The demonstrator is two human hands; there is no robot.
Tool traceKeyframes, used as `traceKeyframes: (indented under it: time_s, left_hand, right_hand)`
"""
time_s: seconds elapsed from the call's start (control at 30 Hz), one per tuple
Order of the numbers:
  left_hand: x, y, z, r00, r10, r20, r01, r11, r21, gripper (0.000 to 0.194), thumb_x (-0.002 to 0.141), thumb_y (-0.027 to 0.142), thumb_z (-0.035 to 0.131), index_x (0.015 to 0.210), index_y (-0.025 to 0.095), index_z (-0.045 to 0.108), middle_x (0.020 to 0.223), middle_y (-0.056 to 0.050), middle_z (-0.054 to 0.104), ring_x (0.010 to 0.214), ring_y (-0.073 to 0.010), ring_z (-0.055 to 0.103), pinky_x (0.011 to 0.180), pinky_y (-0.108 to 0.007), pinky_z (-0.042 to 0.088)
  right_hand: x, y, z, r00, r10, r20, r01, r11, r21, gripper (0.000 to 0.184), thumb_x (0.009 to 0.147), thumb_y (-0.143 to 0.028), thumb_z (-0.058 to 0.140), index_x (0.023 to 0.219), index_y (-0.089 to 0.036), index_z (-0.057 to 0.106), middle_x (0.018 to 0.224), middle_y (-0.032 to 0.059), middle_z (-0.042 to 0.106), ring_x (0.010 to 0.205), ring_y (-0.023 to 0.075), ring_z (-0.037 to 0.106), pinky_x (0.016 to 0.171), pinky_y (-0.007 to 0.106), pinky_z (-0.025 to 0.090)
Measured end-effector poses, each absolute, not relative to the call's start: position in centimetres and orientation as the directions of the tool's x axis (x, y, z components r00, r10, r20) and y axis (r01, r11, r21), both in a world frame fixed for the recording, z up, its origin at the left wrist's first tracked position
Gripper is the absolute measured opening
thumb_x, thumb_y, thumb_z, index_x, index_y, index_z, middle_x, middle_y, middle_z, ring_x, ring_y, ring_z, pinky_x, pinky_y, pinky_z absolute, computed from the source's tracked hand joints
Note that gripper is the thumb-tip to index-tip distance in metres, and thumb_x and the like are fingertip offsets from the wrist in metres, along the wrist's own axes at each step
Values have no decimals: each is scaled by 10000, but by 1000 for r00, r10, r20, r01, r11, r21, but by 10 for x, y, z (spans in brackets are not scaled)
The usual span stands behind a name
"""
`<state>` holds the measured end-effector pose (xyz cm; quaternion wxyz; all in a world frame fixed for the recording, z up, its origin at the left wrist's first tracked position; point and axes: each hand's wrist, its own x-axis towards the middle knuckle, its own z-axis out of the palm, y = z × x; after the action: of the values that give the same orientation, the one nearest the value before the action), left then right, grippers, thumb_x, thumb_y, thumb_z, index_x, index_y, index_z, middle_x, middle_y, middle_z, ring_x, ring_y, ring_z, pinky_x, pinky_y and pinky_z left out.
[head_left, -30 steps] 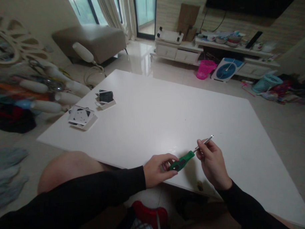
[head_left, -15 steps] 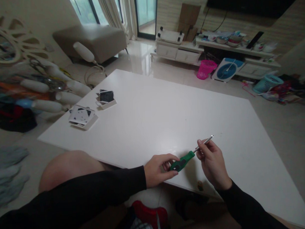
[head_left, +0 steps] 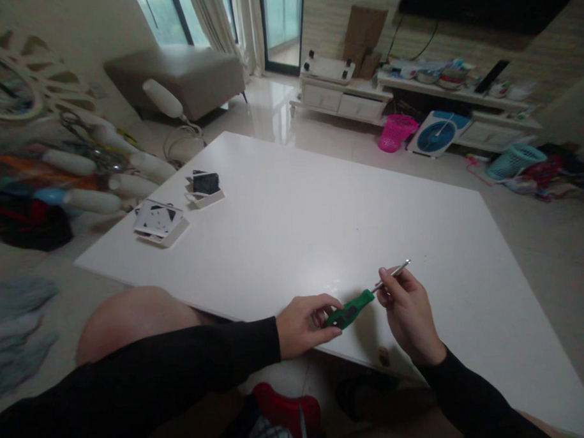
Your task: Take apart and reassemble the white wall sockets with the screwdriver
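A screwdriver [head_left: 351, 310] with a green and black handle and a metal shaft is held between both hands, above the near edge of a white table [head_left: 292, 232]. My left hand [head_left: 308, 325] grips the butt end of the handle between thumb and fingers. My right hand [head_left: 407, 311] pinches the shaft, whose tip points up and to the right. Part of the shaft is hidden by the right fingers. Below the tool, a small brownish object [head_left: 383, 356] sits at the table's near edge; its kind is too dark to tell.
On the table's left part stand an open white box [head_left: 161, 227] with a printed sheet and a smaller box [head_left: 209, 197] with a black item. Lamp-like white shapes [head_left: 93, 200] crowd the left side. Beyond the table are a pink basket [head_left: 395, 133] and a fan [head_left: 437, 135].
Both hands keep their hold on the screwdriver, in nearly the same place. The view has shifted very slightly.
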<state>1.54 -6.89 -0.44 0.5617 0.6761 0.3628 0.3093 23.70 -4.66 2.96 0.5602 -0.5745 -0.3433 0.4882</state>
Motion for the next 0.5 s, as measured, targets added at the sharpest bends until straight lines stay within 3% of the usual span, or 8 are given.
traceKeyframes:
  time_s: [0.27,0.5]
  left_hand:
    - [15,-69,-3,545,838,5,153,-106,982,407,839,325,744,1224,202,700,859,-21,701,711,-137,594,709,-260,502]
    - [16,-68,-8,544,839,23,131,-112,985,392,820,351,756,1172,183,717,814,-20,692,672,-133,587,677,-258,491]
  right_hand:
    - [236,-46,31,297,941,-162,-129,-129,-983,370,735,-453,872,730,-202,600,649,-49,516,519,75,383,465,239,286]
    - [238,-46,29,293,938,-185,-154,-145,-977,349,740,-441,877,746,-201,622,661,-41,532,533,76,387,473,233,287]
